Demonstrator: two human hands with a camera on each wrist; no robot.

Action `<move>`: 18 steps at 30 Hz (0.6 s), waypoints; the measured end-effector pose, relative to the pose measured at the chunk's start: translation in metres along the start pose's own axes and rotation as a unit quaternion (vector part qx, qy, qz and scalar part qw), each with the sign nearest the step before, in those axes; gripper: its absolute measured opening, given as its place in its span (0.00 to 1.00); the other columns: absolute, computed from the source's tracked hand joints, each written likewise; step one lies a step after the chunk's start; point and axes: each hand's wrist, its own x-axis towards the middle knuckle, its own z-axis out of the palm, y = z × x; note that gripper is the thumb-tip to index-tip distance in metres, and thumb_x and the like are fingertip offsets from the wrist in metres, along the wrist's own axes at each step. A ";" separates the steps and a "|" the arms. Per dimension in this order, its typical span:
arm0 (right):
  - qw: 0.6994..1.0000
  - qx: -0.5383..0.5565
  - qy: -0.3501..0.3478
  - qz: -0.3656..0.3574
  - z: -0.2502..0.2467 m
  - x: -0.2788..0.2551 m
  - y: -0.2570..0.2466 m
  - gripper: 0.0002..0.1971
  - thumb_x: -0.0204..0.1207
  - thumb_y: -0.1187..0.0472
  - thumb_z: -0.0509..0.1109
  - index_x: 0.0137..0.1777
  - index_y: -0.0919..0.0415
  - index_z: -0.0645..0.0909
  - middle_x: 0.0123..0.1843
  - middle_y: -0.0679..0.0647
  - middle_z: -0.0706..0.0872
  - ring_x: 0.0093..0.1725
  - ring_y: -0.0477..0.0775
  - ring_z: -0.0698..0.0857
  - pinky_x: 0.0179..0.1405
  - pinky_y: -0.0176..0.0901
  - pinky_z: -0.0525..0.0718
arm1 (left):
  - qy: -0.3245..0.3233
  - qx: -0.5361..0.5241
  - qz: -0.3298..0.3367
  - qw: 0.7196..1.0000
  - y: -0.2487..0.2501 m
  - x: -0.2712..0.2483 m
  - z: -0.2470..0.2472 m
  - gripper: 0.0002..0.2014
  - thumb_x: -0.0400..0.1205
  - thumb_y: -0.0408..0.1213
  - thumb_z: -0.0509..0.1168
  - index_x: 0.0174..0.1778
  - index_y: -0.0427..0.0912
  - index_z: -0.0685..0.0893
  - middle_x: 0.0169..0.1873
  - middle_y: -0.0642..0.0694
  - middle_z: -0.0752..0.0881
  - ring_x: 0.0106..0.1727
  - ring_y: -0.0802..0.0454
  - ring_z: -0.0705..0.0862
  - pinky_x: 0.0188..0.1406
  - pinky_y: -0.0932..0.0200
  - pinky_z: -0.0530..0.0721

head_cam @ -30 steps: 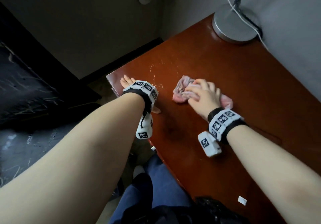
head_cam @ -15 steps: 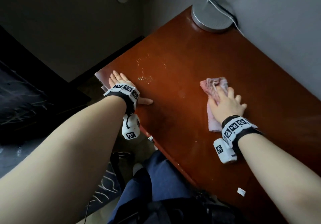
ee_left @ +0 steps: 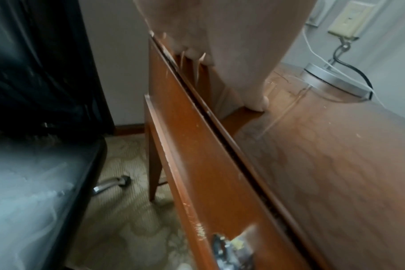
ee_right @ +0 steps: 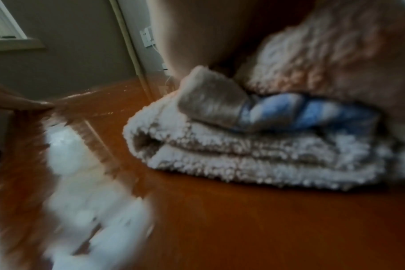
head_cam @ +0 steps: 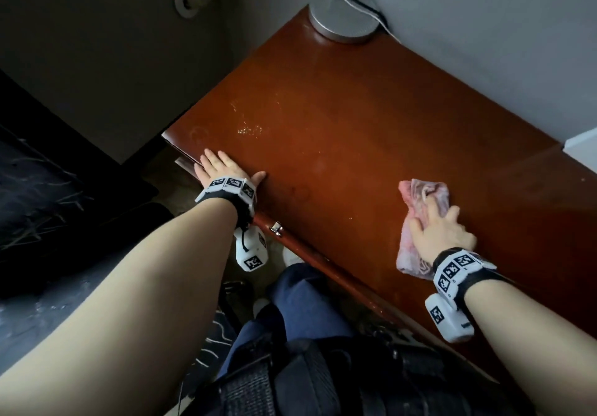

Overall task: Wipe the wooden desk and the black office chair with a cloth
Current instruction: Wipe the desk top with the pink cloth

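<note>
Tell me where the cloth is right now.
In the head view the pink cloth lies on the wooden desk at the right, pressed flat under the right hand, far from the lamp base.

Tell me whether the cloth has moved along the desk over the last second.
Yes. The cloth under the right hand has slid right along the desk, away from the left hand braced at the desk's corner.

There are two hands: the left hand [head_cam: 223, 167] and the right hand [head_cam: 442, 235]. There is one worktop [head_cam: 371, 131], with one pink cloth [head_cam: 420, 196] on it and one round silver lamp base [head_cam: 345, 21] at its 12 o'clock end. One black chair [ee_left: 35, 127] stands at 9 o'clock.
</note>
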 end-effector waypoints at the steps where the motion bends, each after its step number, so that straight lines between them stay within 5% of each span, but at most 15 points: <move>1: 1.000 -0.002 -0.011 0.014 0.004 -0.004 0.002 0.30 0.82 0.39 0.47 0.81 0.45 0.47 0.66 0.65 0.68 0.53 0.67 0.82 0.47 0.53 0.78 | -0.002 0.002 0.000 1.000 0.000 -0.003 -0.001 0.52 0.76 0.70 0.56 0.83 0.34 0.45 0.83 0.35 0.45 0.84 0.39 0.45 0.82 0.43 0.42; 15: 0.999 0.032 -0.019 0.020 0.045 -0.071 0.006 0.36 0.81 0.42 0.53 0.82 0.56 0.43 0.66 0.73 0.69 0.42 0.64 0.83 0.26 0.45 0.75 | -0.050 -0.036 0.011 0.998 0.030 -0.054 -0.002 0.42 0.86 0.57 0.49 0.80 0.25 0.43 0.81 0.28 0.45 0.83 0.34 0.46 0.82 0.44 0.43; 18: 0.999 0.040 -0.018 0.019 0.047 -0.075 -0.010 0.35 0.81 0.41 0.53 0.83 0.55 0.47 0.67 0.71 0.69 0.40 0.62 0.81 0.25 0.44 0.73 | -0.068 -0.058 0.007 0.996 0.029 -0.057 -0.003 0.38 0.88 0.53 0.49 0.80 0.25 0.45 0.81 0.33 0.50 0.83 0.36 0.49 0.80 0.50 0.48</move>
